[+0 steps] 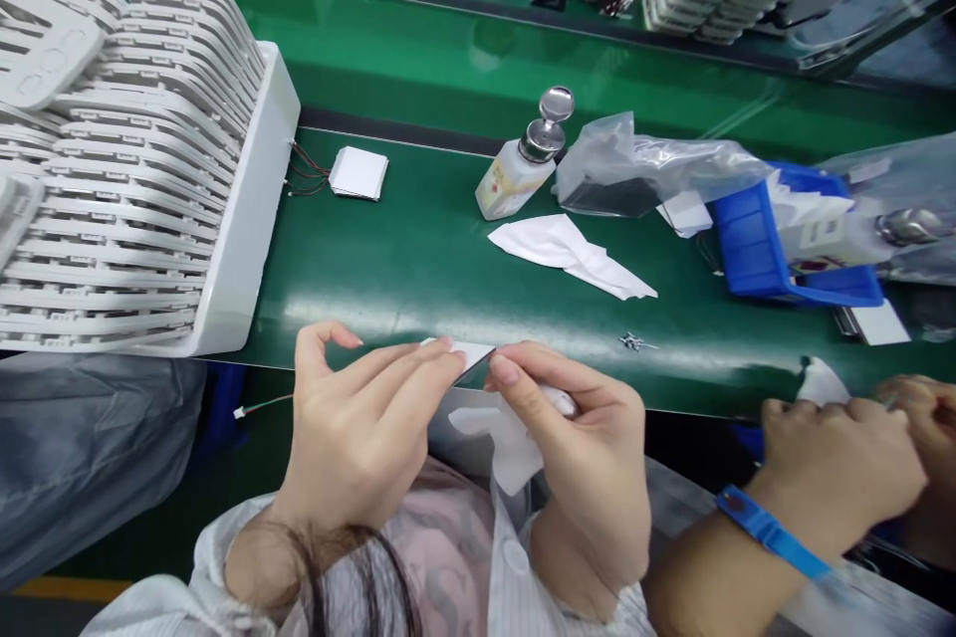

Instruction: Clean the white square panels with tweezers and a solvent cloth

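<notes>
My left hand (365, 418) holds a thin flat white piece (472, 352) with a dark edge, fingers laid over its top near the table's front edge. A thin lead with a small white connector (240, 412) sticks out on the left behind this hand; I cannot see what it joins. My right hand (579, 448) is closed around a crumpled white cloth (512, 443). Its thumb and forefinger pinch at the right corner of the flat piece. Beyond my hands another white cloth (568, 254) lies folded on the green table (358, 279).
At left stands a white bin (250, 219) of stacked white plastic frames. Flat white pieces (359, 172) with wires lie beside it. A pump bottle (519, 164) with its lid up, small screws (634, 342) and a blue tray (754, 239) are ahead. A co-worker's hands (840, 458) work at right.
</notes>
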A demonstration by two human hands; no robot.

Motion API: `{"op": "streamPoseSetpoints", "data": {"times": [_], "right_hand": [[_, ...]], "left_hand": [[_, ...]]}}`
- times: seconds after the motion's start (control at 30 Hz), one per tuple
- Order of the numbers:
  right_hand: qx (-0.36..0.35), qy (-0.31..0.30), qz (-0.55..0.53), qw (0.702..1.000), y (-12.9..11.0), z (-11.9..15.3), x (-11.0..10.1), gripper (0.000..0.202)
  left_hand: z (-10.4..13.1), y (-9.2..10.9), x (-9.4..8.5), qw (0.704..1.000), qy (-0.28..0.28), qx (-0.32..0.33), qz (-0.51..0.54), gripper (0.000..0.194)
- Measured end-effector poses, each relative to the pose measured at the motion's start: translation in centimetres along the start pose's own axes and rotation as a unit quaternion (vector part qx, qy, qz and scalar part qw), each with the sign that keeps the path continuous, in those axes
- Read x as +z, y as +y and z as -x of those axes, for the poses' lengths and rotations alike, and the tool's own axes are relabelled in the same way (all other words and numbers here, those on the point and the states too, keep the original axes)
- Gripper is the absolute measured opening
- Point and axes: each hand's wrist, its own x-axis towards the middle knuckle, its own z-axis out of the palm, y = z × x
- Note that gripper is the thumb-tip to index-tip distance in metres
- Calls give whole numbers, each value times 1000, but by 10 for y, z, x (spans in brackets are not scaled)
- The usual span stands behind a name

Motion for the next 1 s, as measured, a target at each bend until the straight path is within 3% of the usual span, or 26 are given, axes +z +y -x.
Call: {"op": "streamPoseSetpoints", "data": {"times": [0.4,0.67,1.0], "right_hand": [[14,5,-3,1000,2,-4,1,9],[21,20,-8,1000,1,-3,2,13],[4,35,-56,998,5,-3,5,15]], "left_hand": [[3,-4,0,997,-17,57,-44,17],[0,-4,5,991,46,110,-61,11],[3,-3,2,996,22,73,-36,15]]}}
